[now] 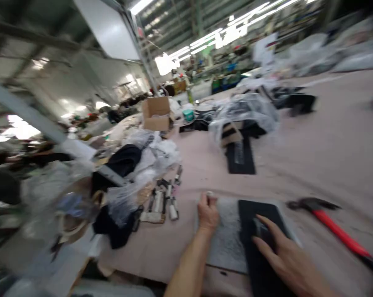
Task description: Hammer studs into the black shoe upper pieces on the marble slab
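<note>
My left hand (208,214) is closed at the left edge of a grey, scuffed board (226,235). A small pale tip shows at its fingers, too blurred to name. My right hand (285,253) curves its thumb and fingers around a dark, rounded object (263,232), whose kind I cannot make out. Beneath that hand, a flat black strip (248,218) lies across the board. To the right of the board rests a claw hammer (331,225) with a red and black handle.
Several small tools (161,198) lie left of my hands. Farther back are a black piece (240,159), clear plastic wrapping (248,109), a cardboard box (157,113) and a teal tub (188,114). Plastic bags and dark material crowd the left side, beside a slanted metal post (50,115).
</note>
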Demonstrator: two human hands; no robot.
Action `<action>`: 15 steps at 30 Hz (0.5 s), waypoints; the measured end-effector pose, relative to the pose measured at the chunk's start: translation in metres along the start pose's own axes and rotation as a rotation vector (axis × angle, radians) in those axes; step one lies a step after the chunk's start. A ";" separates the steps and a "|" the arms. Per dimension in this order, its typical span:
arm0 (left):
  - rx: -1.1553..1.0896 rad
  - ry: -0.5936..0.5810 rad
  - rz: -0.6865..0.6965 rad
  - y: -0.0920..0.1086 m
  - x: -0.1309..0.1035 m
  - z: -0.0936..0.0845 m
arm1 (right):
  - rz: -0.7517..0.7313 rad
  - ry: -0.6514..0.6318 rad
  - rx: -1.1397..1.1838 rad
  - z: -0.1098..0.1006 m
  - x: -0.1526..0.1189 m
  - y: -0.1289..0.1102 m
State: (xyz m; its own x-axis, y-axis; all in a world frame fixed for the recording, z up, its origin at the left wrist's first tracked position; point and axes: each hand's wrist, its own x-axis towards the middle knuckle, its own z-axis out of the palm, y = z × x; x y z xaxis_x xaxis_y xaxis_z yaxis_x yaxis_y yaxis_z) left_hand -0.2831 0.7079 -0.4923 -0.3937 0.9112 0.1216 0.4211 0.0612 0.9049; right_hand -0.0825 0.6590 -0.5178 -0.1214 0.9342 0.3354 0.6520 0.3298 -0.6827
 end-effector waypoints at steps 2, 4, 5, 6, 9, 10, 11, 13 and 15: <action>0.001 0.005 0.057 -0.007 0.014 0.000 | 0.075 -0.012 -0.032 -0.016 -0.013 -0.002; 0.000 0.001 0.079 -0.013 0.028 0.000 | 0.112 -0.009 -0.059 -0.015 -0.012 -0.006; -0.010 -0.006 0.083 -0.013 0.031 -0.001 | 0.123 0.002 -0.081 -0.012 -0.009 -0.007; -0.025 -0.020 0.087 -0.010 0.032 -0.001 | 0.131 0.016 -0.105 -0.008 -0.006 -0.008; -0.138 -0.110 0.084 0.014 0.023 0.003 | 0.146 0.046 -0.139 -0.002 -0.003 -0.011; -0.193 -0.152 0.078 0.025 0.018 0.008 | 0.145 0.051 -0.140 -0.001 -0.003 -0.011; -0.252 -0.196 0.069 0.035 0.014 0.016 | 0.135 0.054 -0.141 -0.001 -0.003 -0.011; -0.361 -0.295 0.036 0.050 0.006 0.036 | 0.101 0.041 -0.147 -0.003 -0.002 -0.008; -0.423 -0.406 0.001 0.057 0.000 0.056 | 0.069 0.013 -0.168 -0.004 0.000 -0.003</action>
State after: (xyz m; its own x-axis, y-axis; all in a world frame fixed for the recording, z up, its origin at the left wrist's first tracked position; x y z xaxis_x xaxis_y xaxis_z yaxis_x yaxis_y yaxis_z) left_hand -0.2136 0.7341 -0.4638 -0.0138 0.9994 0.0323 0.0262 -0.0320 0.9991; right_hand -0.0816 0.6570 -0.5131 -0.0628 0.9515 0.3011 0.7745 0.2368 -0.5866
